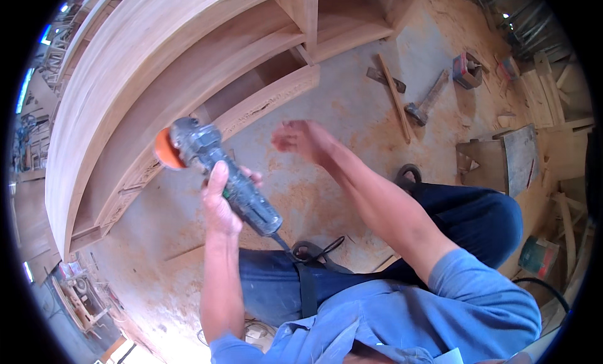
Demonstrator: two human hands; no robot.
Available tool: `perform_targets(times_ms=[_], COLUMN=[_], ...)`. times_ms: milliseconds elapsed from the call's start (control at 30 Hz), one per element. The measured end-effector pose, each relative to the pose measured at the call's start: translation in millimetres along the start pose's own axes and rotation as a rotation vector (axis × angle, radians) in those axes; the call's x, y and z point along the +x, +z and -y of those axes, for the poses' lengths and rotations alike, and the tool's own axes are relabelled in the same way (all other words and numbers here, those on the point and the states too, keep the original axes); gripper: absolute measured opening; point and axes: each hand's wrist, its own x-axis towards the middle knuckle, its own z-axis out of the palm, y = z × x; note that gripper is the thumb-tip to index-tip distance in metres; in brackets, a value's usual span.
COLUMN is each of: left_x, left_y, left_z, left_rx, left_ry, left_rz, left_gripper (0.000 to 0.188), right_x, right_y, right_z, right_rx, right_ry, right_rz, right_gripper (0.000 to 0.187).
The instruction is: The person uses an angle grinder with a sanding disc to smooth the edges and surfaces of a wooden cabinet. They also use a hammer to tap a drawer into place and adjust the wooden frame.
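Note:
My left hand (221, 204) is wrapped round the body of a grey angle grinder (229, 179). An orange disc (167, 149) is fitted on the grinder's head, and a dark cord runs from its rear end toward my legs. Held tilted, the tool is in front of a wooden cabinet (135, 69) with a curved top, near its carved front rail (267, 103). To the right of the grinder, my right hand (303, 140) hangs in the air, slightly blurred. Its fingers are apart and nothing shows in them.
On the dusty floor lie a hammer (430, 100), a thin wooden strip (394, 97) and a flat metal blade (385, 80). A small box (468, 70) stands farther right. Near my right knee are a wooden box (487, 163) with a grey panel (520, 160), and a green can (538, 257).

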Motion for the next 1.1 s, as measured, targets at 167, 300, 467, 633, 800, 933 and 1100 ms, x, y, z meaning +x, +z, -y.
perform_targets(times_ms=[167,300,467,633,800,933,1100], left_x=[-45.4,-85.0,-108.1,-110.6,-106.4,-90.2,-89.3], left_y=[-24.8,-33.9,-41.6,-44.2,-42.0,-57.3,-66.7], left_z=[-13.5,-12.6,-32.0,-37.8,-41.0,-44.4,-44.7], left_rx=[0.088,0.071,-0.004,0.053,-0.059,-0.109,-0.024], left_ry=[0.126,0.139,0.165,0.242,0.189,0.16,0.261], left_rz=[-0.139,-0.242,-0.352,-0.4,-0.453,-0.407,-0.49], left_gripper=[0.036,0.036,0.038,0.041,0.04,0.037,0.036], right_x=[86.5,124.3,153.6,171.4,170.5,179.0,163.4], right_y=[15.1,-10.5,7.2,21.8,48.0,30.1,62.6], right_z=[-0.3,17.0,26.4,29.0,23.0,45.4,24.9], right_rx=[0.099,-0.051,0.047,0.108,0.079,0.23,0.428], right_ry=[-0.293,-0.308,-0.357,-0.383,-0.34,-0.36,-0.293], right_rz=[-0.08,0.036,0.036,0.085,-0.201,-0.215,-0.308], right_gripper=[0.003,0.012,0.014,0.026,0.014,0.009,0.013])
